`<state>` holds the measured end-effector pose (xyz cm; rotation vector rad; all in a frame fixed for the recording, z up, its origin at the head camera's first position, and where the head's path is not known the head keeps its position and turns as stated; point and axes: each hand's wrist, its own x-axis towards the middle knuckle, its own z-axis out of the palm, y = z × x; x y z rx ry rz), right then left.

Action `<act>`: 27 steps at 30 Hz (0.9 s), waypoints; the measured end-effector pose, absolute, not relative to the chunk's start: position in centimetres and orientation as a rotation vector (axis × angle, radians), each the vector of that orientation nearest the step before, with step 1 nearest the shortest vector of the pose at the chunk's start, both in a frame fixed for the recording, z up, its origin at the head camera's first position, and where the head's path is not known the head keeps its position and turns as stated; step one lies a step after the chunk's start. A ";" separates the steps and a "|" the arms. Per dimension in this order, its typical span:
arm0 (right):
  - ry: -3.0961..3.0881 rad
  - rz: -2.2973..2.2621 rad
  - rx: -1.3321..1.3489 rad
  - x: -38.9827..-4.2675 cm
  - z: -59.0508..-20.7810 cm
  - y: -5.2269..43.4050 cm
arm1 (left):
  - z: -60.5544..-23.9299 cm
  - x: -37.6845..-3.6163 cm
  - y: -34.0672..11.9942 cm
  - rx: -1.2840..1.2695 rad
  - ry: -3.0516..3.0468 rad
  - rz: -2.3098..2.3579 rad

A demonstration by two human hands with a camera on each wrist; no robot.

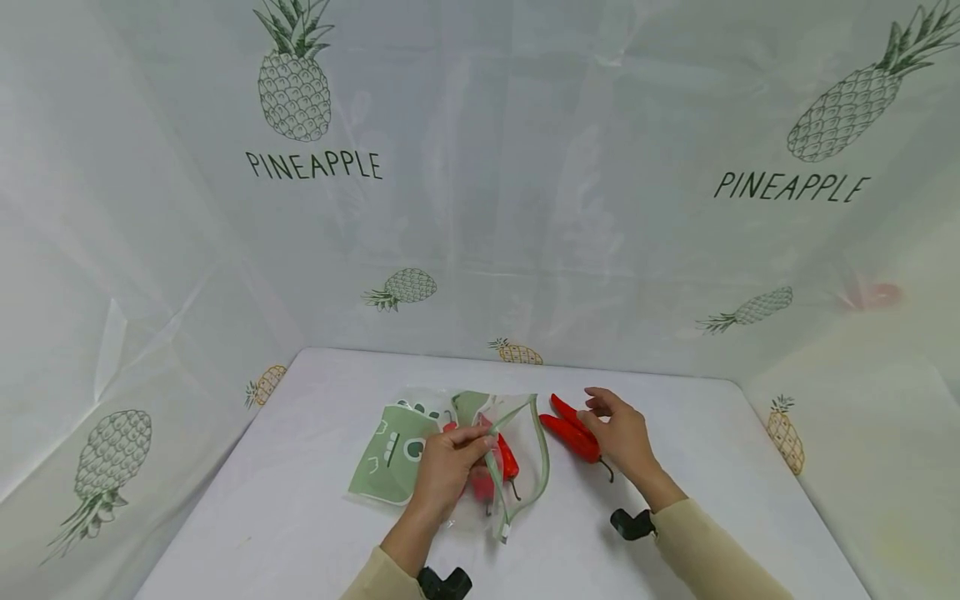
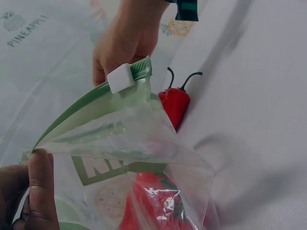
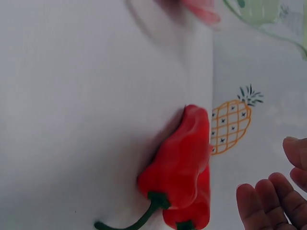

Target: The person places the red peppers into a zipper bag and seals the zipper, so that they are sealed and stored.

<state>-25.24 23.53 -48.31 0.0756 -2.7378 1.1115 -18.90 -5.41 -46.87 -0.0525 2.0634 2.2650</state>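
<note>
My left hand (image 1: 474, 440) pinches the upper edge of a clear zip bag (image 1: 517, 467) with a green zipper rim and holds its mouth open. The white slider (image 2: 120, 78) sits at the end of the zipper. Red peppers (image 2: 148, 201) lie inside the bag. Two more red peppers (image 1: 572, 432) with dark green stems lie side by side on the white table, just right of the bag. My right hand (image 1: 600, 410) hovers over them with relaxed fingers (image 3: 268, 201) and holds nothing. In the right wrist view the pair of peppers (image 3: 184, 163) lies clear of those fingers.
A flat green printed bag (image 1: 393, 450) lies on the table (image 1: 300, 500) left of the open bag, partly under it. White sheets printed with pineapples wall the table at the back and on both sides.
</note>
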 end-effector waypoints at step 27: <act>-2.981 1.116 0.036 -28.2 -51.4 25.2 | -47.7 -18.7 -5.4 -0.058 2.063 2.255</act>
